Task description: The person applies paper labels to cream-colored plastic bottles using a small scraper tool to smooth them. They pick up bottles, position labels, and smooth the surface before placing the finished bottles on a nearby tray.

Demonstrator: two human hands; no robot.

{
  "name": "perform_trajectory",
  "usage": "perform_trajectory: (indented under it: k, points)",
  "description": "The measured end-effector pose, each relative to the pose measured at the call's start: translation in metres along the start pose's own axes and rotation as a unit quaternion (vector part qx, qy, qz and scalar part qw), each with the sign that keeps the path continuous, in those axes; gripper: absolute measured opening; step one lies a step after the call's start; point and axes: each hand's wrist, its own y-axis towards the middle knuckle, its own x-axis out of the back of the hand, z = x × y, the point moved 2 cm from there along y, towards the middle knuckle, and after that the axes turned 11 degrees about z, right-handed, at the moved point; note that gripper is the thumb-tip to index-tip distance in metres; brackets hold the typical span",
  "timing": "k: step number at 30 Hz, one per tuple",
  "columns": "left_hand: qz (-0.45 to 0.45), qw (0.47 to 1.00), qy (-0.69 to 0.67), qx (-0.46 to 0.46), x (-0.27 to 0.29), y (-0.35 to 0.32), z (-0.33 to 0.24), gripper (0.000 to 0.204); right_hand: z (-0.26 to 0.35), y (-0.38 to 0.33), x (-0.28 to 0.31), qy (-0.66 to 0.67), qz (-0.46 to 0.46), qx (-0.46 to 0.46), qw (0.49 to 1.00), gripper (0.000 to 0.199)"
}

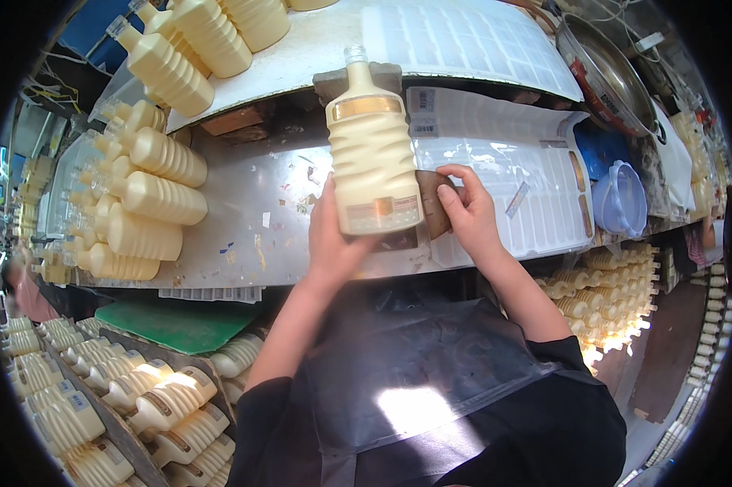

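Observation:
A cream plastic bottle with wavy ribbed sides, a clear threaded neck and gold label bands lies in front of me. Its neck end rests at a dark block on the far side. My left hand is closed round the bottle's lower left side and base, its fingers partly hidden beneath. Beside the base, my right hand pinches a flat brown pad between thumb and fingers. Clear label sheets with a few gold labels at their right edge lie to the right of the bottle.
Unlabelled bottles lie stacked at the left of the metal tabletop; others stand on the white shelf. A lilac plastic basin and a round metal pan are right. Labelled bottles fill racks lower left, near a green board.

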Motion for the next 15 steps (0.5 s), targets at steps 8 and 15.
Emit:
perform_trajectory:
  k: [8, 15]
  points:
    - [-0.074, 0.98, 0.177, -0.048, 0.008, 0.0, -0.018, 0.098, 0.012, 0.027, 0.031, 0.139, -0.044, -0.029, 0.989, 0.025]
    - [-0.094, 0.972, 0.204, -0.074, 0.009, 0.003, -0.04, 0.096, 0.025, 0.051, 0.026, 0.235, 0.091, -0.089, 0.964, 0.034]
